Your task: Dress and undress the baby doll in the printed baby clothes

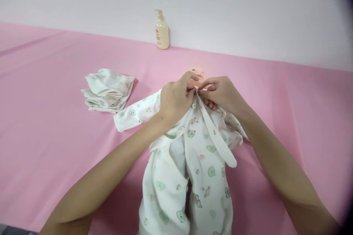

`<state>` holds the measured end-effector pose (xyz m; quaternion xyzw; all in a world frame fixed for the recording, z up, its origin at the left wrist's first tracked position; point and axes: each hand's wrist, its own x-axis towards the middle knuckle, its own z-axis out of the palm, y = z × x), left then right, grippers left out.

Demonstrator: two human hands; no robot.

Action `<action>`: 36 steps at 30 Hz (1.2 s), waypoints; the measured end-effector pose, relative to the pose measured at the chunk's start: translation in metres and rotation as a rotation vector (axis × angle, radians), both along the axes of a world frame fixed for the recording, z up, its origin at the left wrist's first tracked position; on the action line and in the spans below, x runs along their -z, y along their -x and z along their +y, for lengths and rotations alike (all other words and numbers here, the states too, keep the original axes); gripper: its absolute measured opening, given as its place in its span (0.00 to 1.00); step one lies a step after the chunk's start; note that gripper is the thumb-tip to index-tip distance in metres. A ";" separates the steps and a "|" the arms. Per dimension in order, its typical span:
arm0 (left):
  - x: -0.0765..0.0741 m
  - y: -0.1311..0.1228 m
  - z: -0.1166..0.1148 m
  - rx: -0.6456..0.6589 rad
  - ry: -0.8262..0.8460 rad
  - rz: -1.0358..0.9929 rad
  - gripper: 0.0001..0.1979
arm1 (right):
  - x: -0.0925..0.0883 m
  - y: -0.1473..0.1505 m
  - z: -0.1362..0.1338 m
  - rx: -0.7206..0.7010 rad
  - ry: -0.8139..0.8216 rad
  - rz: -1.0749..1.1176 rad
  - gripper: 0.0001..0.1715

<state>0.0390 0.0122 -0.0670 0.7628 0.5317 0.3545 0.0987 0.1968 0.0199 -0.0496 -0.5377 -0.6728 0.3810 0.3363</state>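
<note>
A doll (199,76) lies on its back, its head partly hidden behind my hands. It wears a white baby romper (205,154) printed with green animal heads. At the neckline my left hand (176,97) pinches the collar edge of the romper. Opposite it, my right hand (219,91) pinches the same spot at the top of the button strip. Below my fingers the front is unfastened, with buttons (182,129) showing on one edge and a loose strip (220,143) hanging over the right side. One sleeve (138,112) stretches out to the left.
A folded stack of matching printed cloth (109,90) lies left of the doll. Near the white wall (248,14) stands a cream pump bottle (162,33). Everything rests on a pink covered table (55,125), whose near edge shows at the lower left.
</note>
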 end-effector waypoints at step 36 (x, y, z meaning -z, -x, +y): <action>-0.010 0.007 0.004 0.032 -0.002 0.332 0.10 | 0.016 0.003 0.009 0.096 0.050 0.078 0.10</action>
